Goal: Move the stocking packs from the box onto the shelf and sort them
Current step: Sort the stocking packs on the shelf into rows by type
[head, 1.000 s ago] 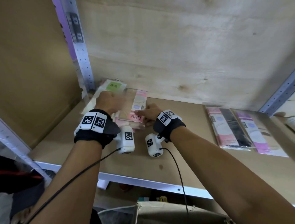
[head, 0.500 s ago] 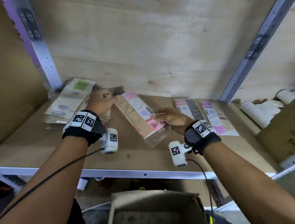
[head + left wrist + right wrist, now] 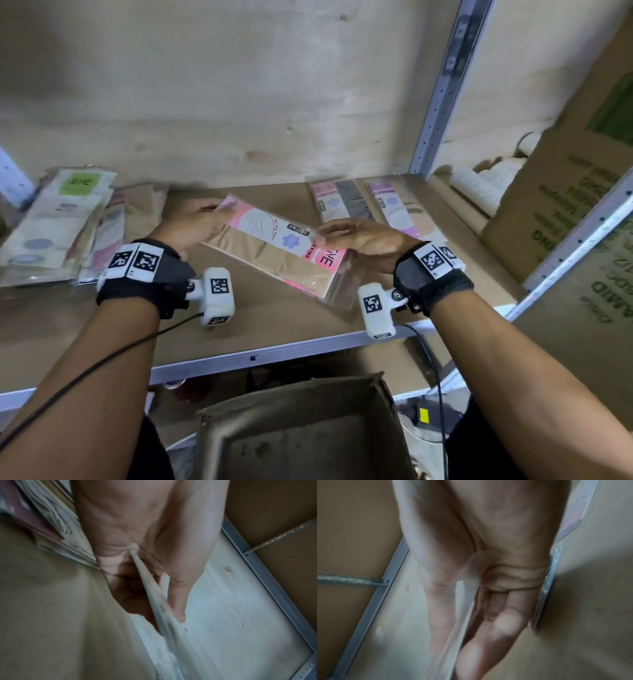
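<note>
Nearest, below the brown wooden shelf, sits a worn cardboard box. Above the shelf, left hand and right hand pinch a flat, shiny pink-and-tan stocking pack by its ends.

R hand fills the view, blurred; thumb and fingers stretch down w/ a thin clear pack edge pinched between them. Pale back board behind, grey metal rail running diag. on the left, brown shelf on the right.
</note>
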`<state>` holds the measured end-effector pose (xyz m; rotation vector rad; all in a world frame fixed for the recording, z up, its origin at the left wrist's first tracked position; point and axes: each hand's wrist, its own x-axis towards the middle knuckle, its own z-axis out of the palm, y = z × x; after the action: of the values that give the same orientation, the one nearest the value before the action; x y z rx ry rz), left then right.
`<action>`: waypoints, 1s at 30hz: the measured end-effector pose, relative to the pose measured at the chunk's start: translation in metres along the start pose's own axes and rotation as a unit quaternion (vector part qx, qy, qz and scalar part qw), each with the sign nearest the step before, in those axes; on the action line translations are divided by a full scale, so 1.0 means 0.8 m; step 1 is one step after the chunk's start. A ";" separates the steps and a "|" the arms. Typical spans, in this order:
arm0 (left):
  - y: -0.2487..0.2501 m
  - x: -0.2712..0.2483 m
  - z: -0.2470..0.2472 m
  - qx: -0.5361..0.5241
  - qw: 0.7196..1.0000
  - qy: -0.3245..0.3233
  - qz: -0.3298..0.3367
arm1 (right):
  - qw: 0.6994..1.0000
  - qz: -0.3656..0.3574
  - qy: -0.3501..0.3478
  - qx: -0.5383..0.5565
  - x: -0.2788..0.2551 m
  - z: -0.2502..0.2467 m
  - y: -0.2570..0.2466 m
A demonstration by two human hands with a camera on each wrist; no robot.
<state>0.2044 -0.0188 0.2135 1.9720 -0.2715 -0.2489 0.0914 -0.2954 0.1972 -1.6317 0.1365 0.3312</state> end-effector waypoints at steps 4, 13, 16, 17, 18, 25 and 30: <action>0.000 0.004 0.014 -0.068 0.996 0.044 -0.033 | 0.995 -0.007 0.057 0.081 -0.007 -0.018 0.004; 0.011 0.004 0.050 -0.191 0.973 -0.012 -0.131 | 0.948 -0.020 0.091 0.305 -0.017 -0.026 0.006; 0.006 0.008 0.054 -0.228 0.962 -0.006 -0.151 | 0.943 -0.033 0.123 0.308 -0.016 -0.021 0.005; 0.006 0.008 0.055 -0.233 0.959 0.002 -0.159 | 0.939 -0.037 0.136 0.313 -0.015 -0.019 0.004; 0.006 0.009 0.057 -0.240 0.956 0.009 -0.165 | 0.931 -0.043 0.149 0.329 -0.012 -0.018 0.004; 0.017 -0.004 0.082 -0.299 0.944 0.013 -0.136 | 0.920 -0.109 0.145 0.349 -0.009 -0.011 0.002; 0.026 -0.020 0.103 -0.182 0.980 -0.066 -0.049 | 0.919 -0.138 0.225 0.291 -0.001 -0.009 0.006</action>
<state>0.1633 -0.0937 0.2003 1.6101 -0.1981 -0.4622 0.0899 -0.3028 0.1935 -1.0842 0.3171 -0.2933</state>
